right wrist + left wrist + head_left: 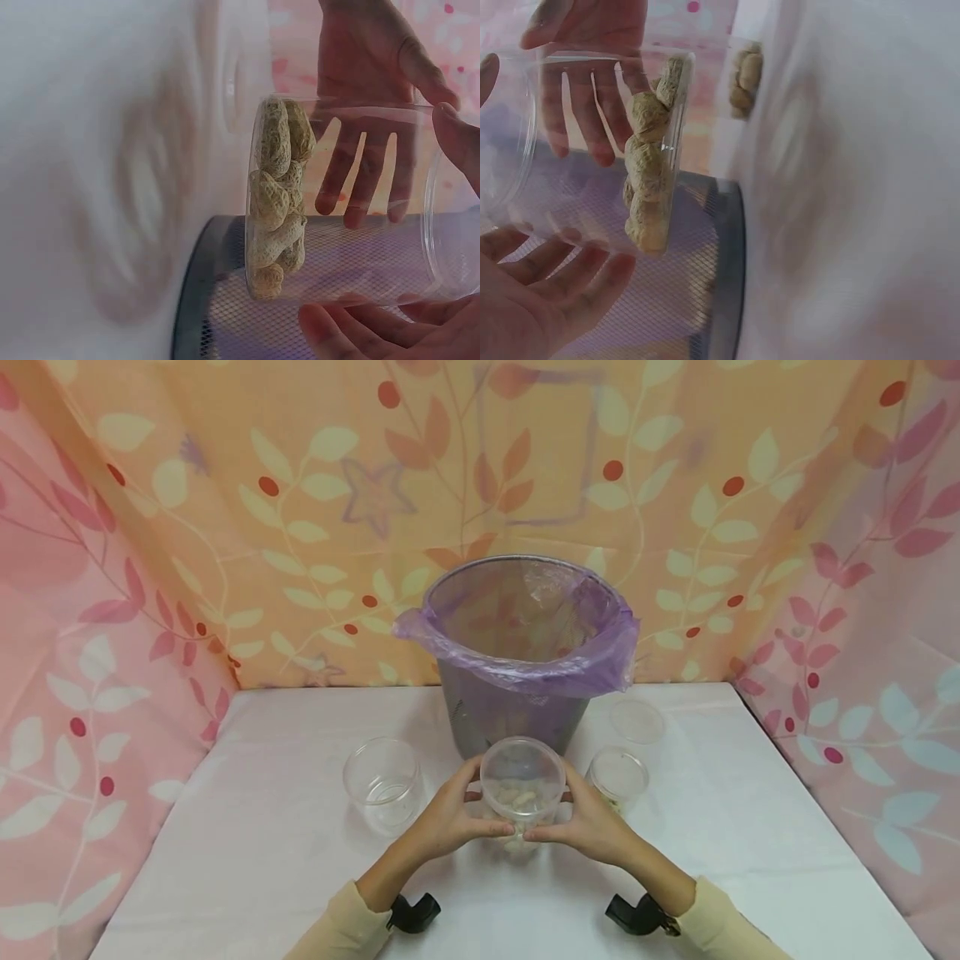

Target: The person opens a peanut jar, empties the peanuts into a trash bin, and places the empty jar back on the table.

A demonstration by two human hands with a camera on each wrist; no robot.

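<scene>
A clear jar (383,785) stands toward the counter's (225,860) left edge. The left hand (452,814) grasps the peanut jar (522,783), raised before the rear-edge bin (517,714); the right hand (597,820) grips that jar's opposite side. A small jar (619,774) stands farther right.

Two hands meet in front of me at the bench (247,827): the left hand (450,814) and right hand (595,827) hold a clear tub (522,768) between them, pale lumps (521,799) inside. Behind it stands a grey bin (517,722) with a purple liner (517,675) folded over its rim. A second tub (381,772) sits left, a smaller pot (618,775) right, near a clear disc (637,721). Leafy cloth (322,527) hangs behind.
</scene>
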